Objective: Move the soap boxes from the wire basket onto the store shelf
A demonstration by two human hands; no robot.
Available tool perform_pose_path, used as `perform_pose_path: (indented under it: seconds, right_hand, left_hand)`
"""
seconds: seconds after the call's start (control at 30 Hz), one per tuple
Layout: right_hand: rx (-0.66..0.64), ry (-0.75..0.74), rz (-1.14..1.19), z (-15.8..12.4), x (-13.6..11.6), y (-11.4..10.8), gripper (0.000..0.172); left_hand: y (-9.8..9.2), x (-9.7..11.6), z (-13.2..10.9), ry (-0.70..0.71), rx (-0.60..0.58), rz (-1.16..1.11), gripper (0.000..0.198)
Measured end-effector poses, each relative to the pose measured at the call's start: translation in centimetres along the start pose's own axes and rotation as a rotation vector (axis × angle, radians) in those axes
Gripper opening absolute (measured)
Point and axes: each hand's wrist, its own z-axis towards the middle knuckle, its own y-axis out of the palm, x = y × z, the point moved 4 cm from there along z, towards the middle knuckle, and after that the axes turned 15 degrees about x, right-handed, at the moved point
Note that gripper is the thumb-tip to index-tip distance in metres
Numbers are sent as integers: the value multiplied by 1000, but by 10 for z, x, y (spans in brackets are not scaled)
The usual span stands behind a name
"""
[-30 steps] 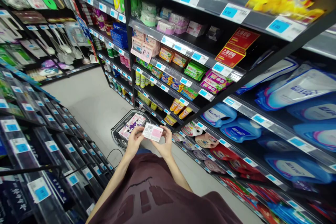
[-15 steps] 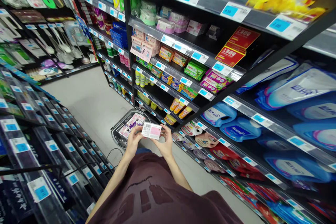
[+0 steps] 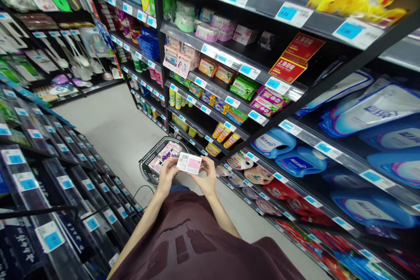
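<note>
A small white and pink box (image 3: 189, 163) is held up in front of my body, with a barcode and fine print on the side facing me. My left hand (image 3: 166, 175) is closed on its left end. The fingers of my right hand (image 3: 207, 176) grip its right end. Just beyond the box, a black shopping basket (image 3: 144, 167) stands on the floor. Inside it lie several pink and white packages (image 3: 168, 153), partly hidden by my left hand and the box.
To my right, a tall shelf unit (image 3: 229, 54) carries boxed soaps, tubes and blue detergent bottles (image 3: 297, 162). Shelf rails with price tags (image 3: 49, 236) run close along my left. Grey floor (image 3: 101, 113) stretches ahead to a rack of hanging utensils (image 3: 78, 54).
</note>
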Motion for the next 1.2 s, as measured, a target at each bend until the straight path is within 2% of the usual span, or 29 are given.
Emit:
perform_pose_path:
  seconds: [0.6,0.97,1.2]
  right_hand:
    - [12,-3,-18,-2,-3,-2,68]
    - [51,-231,-124,-12,-16,-10,69]
    - [66,-177,-76,-11,-11,-10,68]
  left_hand:
    - [1,-5,-1,8,-21,46,28]
    - [14,4,-11,118,-133,260,39]
    - [15,6,-16,107,-154,218,48]
